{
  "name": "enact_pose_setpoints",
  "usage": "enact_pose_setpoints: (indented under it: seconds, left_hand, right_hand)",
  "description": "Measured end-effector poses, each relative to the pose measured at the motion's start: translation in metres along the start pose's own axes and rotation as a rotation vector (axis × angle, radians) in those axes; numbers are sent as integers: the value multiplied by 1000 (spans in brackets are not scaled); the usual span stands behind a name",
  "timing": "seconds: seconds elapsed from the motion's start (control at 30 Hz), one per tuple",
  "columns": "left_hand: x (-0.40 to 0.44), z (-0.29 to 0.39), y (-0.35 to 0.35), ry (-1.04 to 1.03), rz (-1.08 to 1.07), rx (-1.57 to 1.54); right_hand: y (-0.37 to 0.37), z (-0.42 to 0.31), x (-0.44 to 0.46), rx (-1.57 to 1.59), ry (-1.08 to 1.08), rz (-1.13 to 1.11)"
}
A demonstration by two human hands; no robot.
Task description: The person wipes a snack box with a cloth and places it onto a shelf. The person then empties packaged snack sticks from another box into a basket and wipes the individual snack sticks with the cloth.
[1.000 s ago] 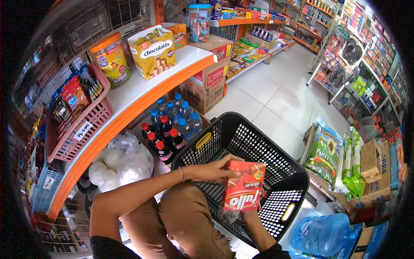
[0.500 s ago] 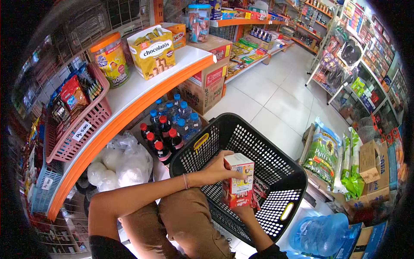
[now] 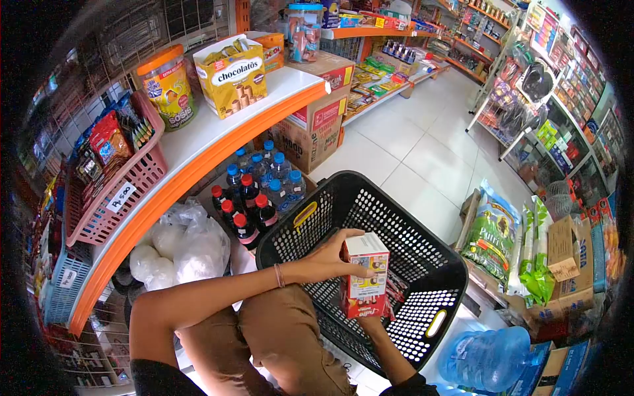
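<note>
The left hand (image 3: 327,261) grips the red box (image 3: 366,280) from its left side, thumb laid across the printed face, just below the middle of the frame. The right hand (image 3: 372,325) is at the lower end of the same box; its fingers are mostly hidden, so I cannot tell whether they pinch it or only support it. The box is tilted, pale end uppermost, over the opening of a black basket (image 3: 409,228) with perforated walls. Red packets (image 3: 397,288) show inside the basket, just right of the box. Thin bands (image 3: 279,275) circle the left wrist, and brown trousers (image 3: 284,340) fill the bottom centre, close against the basket. Left of the basket's rim stand dark bottles (image 3: 246,234) with red caps, with blue-capped bottles (image 3: 279,168) behind them, and clear bags (image 3: 201,254) of white goods lie farther left. Across the upper left, an orange-edged shelf (image 3: 198,155) bears a pink basket (image 3: 148,168), an orange-lidded jar (image 3: 173,92) and a Chocolatos carton (image 3: 238,76). At the lower right lies a blue water jug (image 3: 485,360), with a green sack (image 3: 492,237) above it in the frame.
</note>
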State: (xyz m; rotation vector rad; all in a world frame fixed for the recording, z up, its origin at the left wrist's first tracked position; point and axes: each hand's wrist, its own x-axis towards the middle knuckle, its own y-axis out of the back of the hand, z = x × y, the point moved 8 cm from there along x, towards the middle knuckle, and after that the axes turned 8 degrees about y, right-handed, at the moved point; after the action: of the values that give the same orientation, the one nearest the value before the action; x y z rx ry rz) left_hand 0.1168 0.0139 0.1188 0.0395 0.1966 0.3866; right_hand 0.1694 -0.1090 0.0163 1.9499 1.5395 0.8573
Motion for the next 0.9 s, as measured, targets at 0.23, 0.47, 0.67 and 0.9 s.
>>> enact_pose_setpoints:
  seconds: [0.23,0.47,0.67,0.9]
  left_hand:
    - [-7,-30,-18,358,-408,-465]
    - [-3,-30,15,277,-47,-19]
    - [0,5,-6,30,-132,-52]
    - [1,5,0,-56,-59,1]
  right_hand:
    - [-4,19,-7,110,-43,-18]
    - [-23,65,-35,199,-185,-208]
    - [-57,90,-82,-3,-357,-200]
    - [-43,99,-58,655,-480,228]
